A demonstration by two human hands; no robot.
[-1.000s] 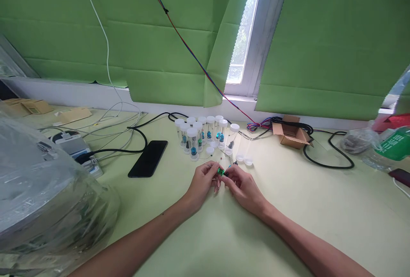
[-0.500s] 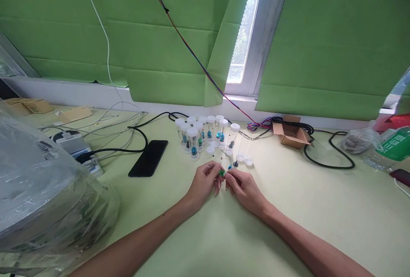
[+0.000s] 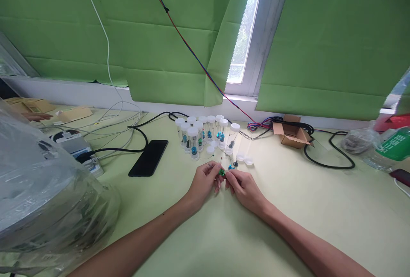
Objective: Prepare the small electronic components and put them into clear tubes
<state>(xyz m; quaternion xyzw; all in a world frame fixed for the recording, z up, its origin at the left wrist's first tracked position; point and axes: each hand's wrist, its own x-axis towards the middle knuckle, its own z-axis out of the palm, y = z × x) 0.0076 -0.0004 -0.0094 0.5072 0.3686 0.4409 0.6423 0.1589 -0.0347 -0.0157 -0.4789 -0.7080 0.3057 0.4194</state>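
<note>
My left hand (image 3: 205,182) pinches a small shiny green piece (image 3: 221,173) between thumb and fingertips. Right beside it, my right hand (image 3: 245,186) has thumb and forefinger pressed together at the piece's right side; whatever lies between them is too small to make out. Just beyond my fingertips lie a small blue piece (image 3: 231,167) and a small dark piece (image 3: 235,163). Several clear tubes with white caps (image 3: 193,142) stand upright behind my hands, with blue, green or dark pieces inside. Loose white caps (image 3: 249,161) lie near them.
A black phone (image 3: 148,158) lies left of the tubes. Further left are a power strip (image 3: 88,157) with cables and a large plastic-wrapped object (image 3: 48,196). Another person's hand (image 3: 38,116) shows by cardboard pieces. An open cardboard box (image 3: 293,136) and black cable (image 3: 333,167) sit right.
Another person's hand has come into view at the far left. My hands stay almost in place; the right fingertips shift slightly, and more of the blue piece shows behind them.
</note>
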